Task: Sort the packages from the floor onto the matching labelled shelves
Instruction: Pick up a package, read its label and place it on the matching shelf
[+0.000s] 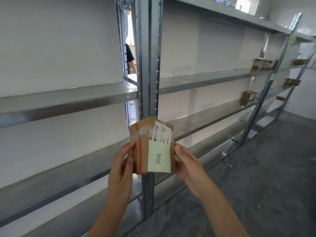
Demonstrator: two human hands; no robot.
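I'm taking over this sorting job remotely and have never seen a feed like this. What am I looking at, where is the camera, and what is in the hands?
There is no machine here: a person works with two bare hands. The single picture comes from a wide-angle camera worn on the head, looking forward and down, so straight lines bend near the edges.

The left hand and right hand hold one small cardboard box by its sides, in front of a metal upright of the shelving. The box carries a barcode label and a pale green note with handwriting.

The nearby shelves look bare. Farther right, a few small boxes already sit on shelves. The floor is dark grey.
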